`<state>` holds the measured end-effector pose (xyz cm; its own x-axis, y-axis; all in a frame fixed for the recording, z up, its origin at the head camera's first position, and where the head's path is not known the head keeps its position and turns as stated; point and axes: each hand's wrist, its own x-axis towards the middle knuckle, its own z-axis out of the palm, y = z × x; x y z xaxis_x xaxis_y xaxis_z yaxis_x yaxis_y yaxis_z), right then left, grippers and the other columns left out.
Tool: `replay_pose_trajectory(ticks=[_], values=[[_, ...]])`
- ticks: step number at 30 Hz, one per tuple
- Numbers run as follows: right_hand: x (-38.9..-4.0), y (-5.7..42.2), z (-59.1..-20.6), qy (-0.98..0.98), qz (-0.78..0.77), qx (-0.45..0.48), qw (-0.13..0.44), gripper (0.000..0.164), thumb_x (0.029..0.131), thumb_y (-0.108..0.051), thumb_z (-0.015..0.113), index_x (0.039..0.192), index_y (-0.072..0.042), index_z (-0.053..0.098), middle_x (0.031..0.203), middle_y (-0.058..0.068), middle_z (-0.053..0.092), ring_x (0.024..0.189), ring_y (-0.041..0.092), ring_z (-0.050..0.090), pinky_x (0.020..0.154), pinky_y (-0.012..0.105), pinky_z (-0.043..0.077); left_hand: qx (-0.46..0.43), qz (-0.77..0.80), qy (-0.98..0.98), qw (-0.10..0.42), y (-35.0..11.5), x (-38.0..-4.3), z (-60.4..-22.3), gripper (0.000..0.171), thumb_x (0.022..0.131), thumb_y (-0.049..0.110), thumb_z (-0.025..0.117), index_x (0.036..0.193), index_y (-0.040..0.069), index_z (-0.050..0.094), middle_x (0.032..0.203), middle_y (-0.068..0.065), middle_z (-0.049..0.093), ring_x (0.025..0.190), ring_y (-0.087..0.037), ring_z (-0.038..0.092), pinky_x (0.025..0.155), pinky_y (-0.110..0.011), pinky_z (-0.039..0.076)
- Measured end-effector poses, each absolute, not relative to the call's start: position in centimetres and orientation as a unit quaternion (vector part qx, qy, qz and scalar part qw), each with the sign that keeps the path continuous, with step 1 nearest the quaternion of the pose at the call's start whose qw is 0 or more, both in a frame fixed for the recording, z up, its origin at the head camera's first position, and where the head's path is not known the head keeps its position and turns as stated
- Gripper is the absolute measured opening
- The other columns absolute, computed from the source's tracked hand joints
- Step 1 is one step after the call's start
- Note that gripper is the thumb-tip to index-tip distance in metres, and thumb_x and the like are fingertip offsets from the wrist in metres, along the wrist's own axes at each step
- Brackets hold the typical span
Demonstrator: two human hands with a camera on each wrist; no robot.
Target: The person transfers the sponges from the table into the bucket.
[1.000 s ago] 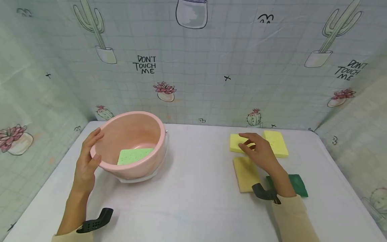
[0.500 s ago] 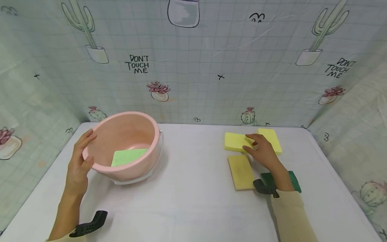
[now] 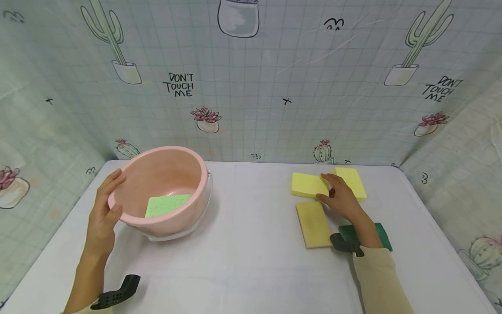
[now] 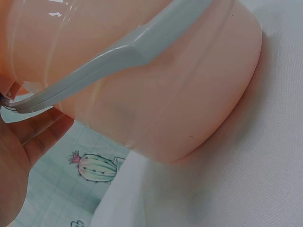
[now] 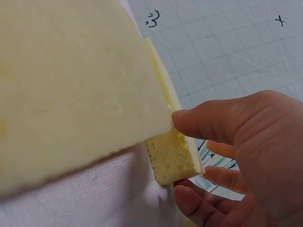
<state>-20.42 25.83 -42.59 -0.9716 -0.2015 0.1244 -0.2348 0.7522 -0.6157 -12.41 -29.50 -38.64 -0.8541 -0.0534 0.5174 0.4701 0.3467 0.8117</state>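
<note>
A pink bucket [image 3: 172,222] with a grey-white handle [image 4: 132,52] tilts toward me on the left. My left hand [image 3: 100,218] grips its rim, thumb on the near side. Inside the bucket lies a light green sponge [image 3: 166,205]. On the right, my right hand [image 3: 343,198] pinches the right end of a bright yellow sponge [image 3: 307,185] between thumb and fingers. That sponge lies on the table. In the right wrist view, the thumb and fingertips stand at the edges of the yellow sponge [image 5: 173,161], partly hidden by a nearer pale yellow one.
Another bright yellow sponge [image 3: 353,181] lies just behind the right hand. A duller yellow sponge [image 3: 312,224] lies nearer me. A dark green scouring pad [image 3: 384,235] sits partly under the right forearm. A printed curtain [image 3: 255,87] encloses the white table [image 3: 251,244].
The right hand has moved onto the right end of the yellow sponge, and its fingers have drawn in around it. The left hand still grips the bucket. The head view has shifted slightly.
</note>
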Motion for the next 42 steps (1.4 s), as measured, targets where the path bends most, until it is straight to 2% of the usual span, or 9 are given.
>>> replay_pose_trajectory(ticks=[2, 4, 9, 11, 14, 18, 27, 35, 42], values=[[-20.48, 25.83, -42.65, -0.935, 0.334, 0.114, 0.013, 0.065, 0.089, -0.019, 0.067, 0.142, 0.005, 0.037, 0.146, 0.028, 0.029, 0.087, 0.029, 0.050, 0.070, 0.039, 0.043, -0.142, -0.556, -0.783, 0.241, -29.53, -12.41, -38.68, 0.053, 0.089, 0.011, 0.042, 0.141, 0.003, 0.042, 0.154, -0.009, 0.026, 0.140, -0.023, 0.021, 0.108, -0.028, 0.028], [-20.54, 25.88, -42.72, -0.935, 0.334, 0.116, -0.001, 0.067, 0.090, -0.019, 0.066, 0.143, 0.006, 0.034, 0.148, 0.029, 0.028, 0.102, 0.037, 0.050, 0.081, 0.047, 0.044, -0.143, -0.557, -0.781, 0.242, -29.55, -12.40, -38.70, 0.053, 0.090, 0.011, 0.043, 0.141, 0.003, 0.043, 0.154, -0.008, 0.026, 0.140, -0.023, 0.021, 0.108, -0.027, 0.027], [-20.69, 25.99, -42.87, -0.934, 0.338, 0.118, -0.016, 0.068, 0.090, -0.016, 0.065, 0.145, 0.008, 0.031, 0.149, 0.029, 0.025, 0.131, 0.046, 0.030, 0.102, 0.060, 0.029, -0.136, -0.557, -0.784, 0.239, -29.56, -12.35, -38.63, 0.053, 0.089, 0.011, 0.043, 0.142, 0.004, 0.043, 0.154, -0.006, 0.026, 0.140, -0.022, 0.021, 0.110, -0.030, 0.026], [-20.70, 25.97, -42.90, -0.933, 0.341, 0.112, -0.012, 0.067, 0.089, -0.014, 0.065, 0.145, 0.006, 0.032, 0.149, 0.027, 0.027, 0.124, 0.042, 0.038, 0.099, 0.057, 0.033, -0.137, -0.555, -0.785, 0.240, -29.53, -12.32, -38.56, 0.053, 0.089, 0.011, 0.042, 0.141, 0.003, 0.043, 0.154, -0.007, 0.026, 0.140, -0.023, 0.021, 0.110, -0.030, 0.025], [-20.66, 25.89, -42.93, -0.932, 0.349, 0.099, -0.004, 0.066, 0.088, -0.012, 0.066, 0.144, 0.004, 0.035, 0.141, 0.025, 0.037, 0.100, 0.035, 0.047, 0.081, 0.047, 0.043, -0.133, -0.552, -0.788, 0.238, -29.47, -12.26, -38.43, 0.053, 0.089, 0.011, 0.042, 0.141, 0.003, 0.043, 0.154, -0.007, 0.026, 0.140, -0.023, 0.021, 0.110, -0.031, 0.025], [-20.55, 25.85, -42.98, -0.927, 0.365, 0.085, 0.006, 0.064, 0.086, -0.010, 0.068, 0.141, 0.003, 0.039, 0.123, 0.022, 0.046, 0.081, 0.028, 0.046, 0.062, 0.036, 0.041, -0.129, -0.552, -0.789, 0.236, -29.43, -12.23, -38.37, 0.053, 0.089, 0.012, 0.042, 0.141, 0.003, 0.043, 0.154, -0.005, 0.027, 0.140, -0.022, 0.021, 0.110, -0.031, 0.025], [-20.44, 25.69, -42.75, -0.923, 0.380, 0.065, 0.002, 0.063, 0.086, -0.017, 0.071, 0.140, 0.000, 0.044, 0.100, 0.017, 0.051, 0.083, 0.027, 0.051, 0.061, 0.034, 0.043, -0.136, -0.552, -0.787, 0.240, -29.52, -12.24, -38.46, 0.053, 0.089, 0.011, 0.042, 0.141, 0.004, 0.043, 0.154, -0.006, 0.027, 0.140, -0.022, 0.022, 0.109, -0.029, 0.026], [-20.34, 25.80, -42.61, -0.923, 0.378, 0.065, 0.022, 0.062, 0.086, -0.019, 0.071, 0.140, -0.002, 0.045, 0.104, 0.016, 0.051, 0.086, 0.029, 0.053, 0.063, 0.035, 0.045, -0.125, -0.553, -0.790, 0.233, -29.49, -12.30, -38.37, 0.054, 0.088, 0.011, 0.042, 0.141, 0.004, 0.043, 0.154, -0.003, 0.027, 0.141, -0.021, 0.021, 0.111, -0.033, 0.023], [-20.31, 25.81, -42.07, -0.923, 0.374, 0.081, 0.050, 0.061, 0.086, -0.019, 0.072, 0.139, -0.002, 0.047, 0.104, 0.016, 0.053, 0.084, 0.028, 0.054, 0.063, 0.035, 0.046, -0.142, -0.555, -0.784, 0.241, -29.52, -12.41, -38.47, 0.053, 0.089, 0.011, 0.042, 0.141, 0.002, 0.043, 0.154, -0.008, 0.027, 0.140, -0.024, 0.021, 0.109, -0.030, 0.027]])
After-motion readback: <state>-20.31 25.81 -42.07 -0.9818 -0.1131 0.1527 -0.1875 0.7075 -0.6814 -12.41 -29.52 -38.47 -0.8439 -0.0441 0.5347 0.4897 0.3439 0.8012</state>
